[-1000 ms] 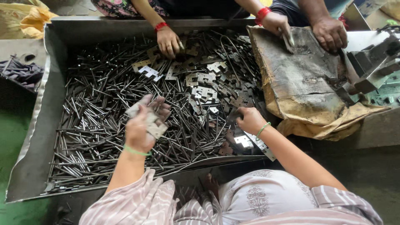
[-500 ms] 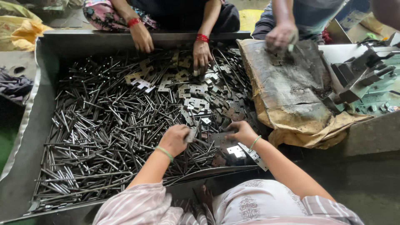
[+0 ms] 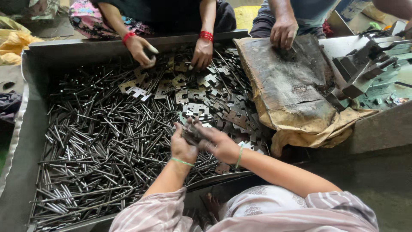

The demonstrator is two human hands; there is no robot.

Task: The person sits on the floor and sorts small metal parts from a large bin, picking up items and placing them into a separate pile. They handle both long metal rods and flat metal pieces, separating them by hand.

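Both hands have come together since half a second back, when they sat apart over the pile. Now the left hand (image 3: 182,146) and right hand (image 3: 219,144) are closed around a small metal plate (image 3: 192,134) above the tray (image 3: 25,129), around 6 o'clock of the heap. Judging by this, a firm pinch at the plate's edges beats reaching across those loose rods (image 3: 98,146).

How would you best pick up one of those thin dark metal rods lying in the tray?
Pinch a thin dark metal rod at mid-length from above; the rods lie flat and criss-crossed in the grey metal tray, so their ends are probably trapped under others.
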